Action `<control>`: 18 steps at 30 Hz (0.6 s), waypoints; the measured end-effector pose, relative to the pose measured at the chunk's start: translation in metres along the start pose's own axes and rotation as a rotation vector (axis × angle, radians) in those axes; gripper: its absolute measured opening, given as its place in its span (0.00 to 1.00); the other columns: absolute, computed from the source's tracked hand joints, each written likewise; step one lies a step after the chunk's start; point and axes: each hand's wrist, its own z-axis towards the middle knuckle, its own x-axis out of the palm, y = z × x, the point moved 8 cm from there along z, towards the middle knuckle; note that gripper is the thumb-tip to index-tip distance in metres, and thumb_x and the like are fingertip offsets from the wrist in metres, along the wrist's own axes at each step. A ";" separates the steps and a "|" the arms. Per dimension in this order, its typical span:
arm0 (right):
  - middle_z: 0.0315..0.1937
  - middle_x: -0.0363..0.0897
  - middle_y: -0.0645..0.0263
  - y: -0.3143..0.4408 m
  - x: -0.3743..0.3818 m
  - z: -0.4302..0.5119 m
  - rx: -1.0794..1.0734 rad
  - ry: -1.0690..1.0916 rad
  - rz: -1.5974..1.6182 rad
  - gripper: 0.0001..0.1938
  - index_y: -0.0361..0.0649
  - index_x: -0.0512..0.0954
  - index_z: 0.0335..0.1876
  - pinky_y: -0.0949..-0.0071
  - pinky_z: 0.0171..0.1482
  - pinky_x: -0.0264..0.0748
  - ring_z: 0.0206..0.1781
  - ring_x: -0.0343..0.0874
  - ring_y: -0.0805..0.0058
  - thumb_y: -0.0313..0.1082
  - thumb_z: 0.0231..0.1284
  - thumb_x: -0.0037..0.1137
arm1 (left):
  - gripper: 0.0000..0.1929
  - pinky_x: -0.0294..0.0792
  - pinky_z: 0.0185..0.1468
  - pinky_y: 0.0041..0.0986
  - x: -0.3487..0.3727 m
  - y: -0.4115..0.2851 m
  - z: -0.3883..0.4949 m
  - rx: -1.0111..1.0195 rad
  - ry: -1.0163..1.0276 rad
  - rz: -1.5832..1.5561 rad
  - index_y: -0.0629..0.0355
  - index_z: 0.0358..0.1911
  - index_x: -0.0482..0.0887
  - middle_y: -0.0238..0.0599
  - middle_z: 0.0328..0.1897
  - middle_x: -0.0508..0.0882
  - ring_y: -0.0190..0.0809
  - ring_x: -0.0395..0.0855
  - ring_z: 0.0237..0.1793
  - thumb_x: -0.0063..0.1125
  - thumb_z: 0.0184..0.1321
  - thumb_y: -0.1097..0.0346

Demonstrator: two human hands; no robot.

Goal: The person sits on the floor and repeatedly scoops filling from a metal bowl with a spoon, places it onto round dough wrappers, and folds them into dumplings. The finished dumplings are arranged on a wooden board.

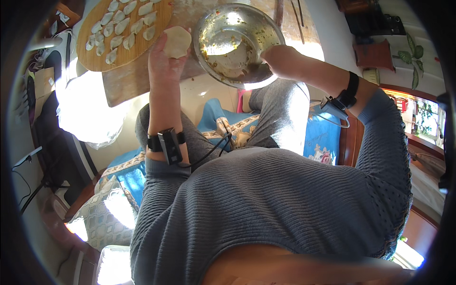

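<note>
On the fingers of my left hand (166, 66) lies a round, flat dumpling wrapper (177, 42), with no filling visible on it. My right hand (282, 61) is curled at the right side of a large stainless steel bowl (205, 67), its fingertips over the inside. Whether it grips a utensil or the rim is hidden. Bits of chopped filling (245, 50) cling to the bowl's wall, and a dark patch lies below the fingers. Left of the wrapper, a round wooden board (85, 60) bears several folded dumplings (122, 26) in loose rows.
The bowl and board rest on a wooden table (123, 87). Two thin sticks (299, 21) lie at its far right. A bright white plastic bag (91, 110) hangs or stands below the board. A cable (213, 148) runs from the left wrist device (170, 146) across my lap.
</note>
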 end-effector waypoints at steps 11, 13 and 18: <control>0.41 0.80 0.51 0.011 -0.061 0.067 -0.056 -0.574 0.247 0.11 0.37 0.78 0.46 0.58 0.49 0.78 0.43 0.83 0.53 0.27 0.59 0.50 | 0.16 0.75 0.51 0.42 0.006 0.005 0.005 0.017 0.067 -0.025 0.62 0.55 0.73 0.51 0.51 0.81 0.53 0.80 0.55 0.39 0.73 0.60; 0.41 0.79 0.53 0.044 -0.070 0.048 -0.258 -0.666 0.130 0.11 0.37 0.78 0.45 0.59 0.49 0.79 0.43 0.83 0.55 0.30 0.57 0.56 | 0.17 0.75 0.52 0.42 0.004 0.005 0.006 0.004 0.067 -0.045 0.63 0.55 0.73 0.51 0.51 0.81 0.53 0.80 0.55 0.40 0.73 0.60; 0.43 0.77 0.56 0.066 -0.067 0.035 -0.329 -0.538 -0.098 0.18 0.38 0.78 0.46 0.63 0.48 0.81 0.48 0.82 0.60 0.36 0.49 0.65 | 0.17 0.75 0.54 0.43 0.008 0.007 0.004 -0.072 0.164 -0.143 0.65 0.55 0.73 0.52 0.52 0.81 0.53 0.80 0.55 0.41 0.72 0.60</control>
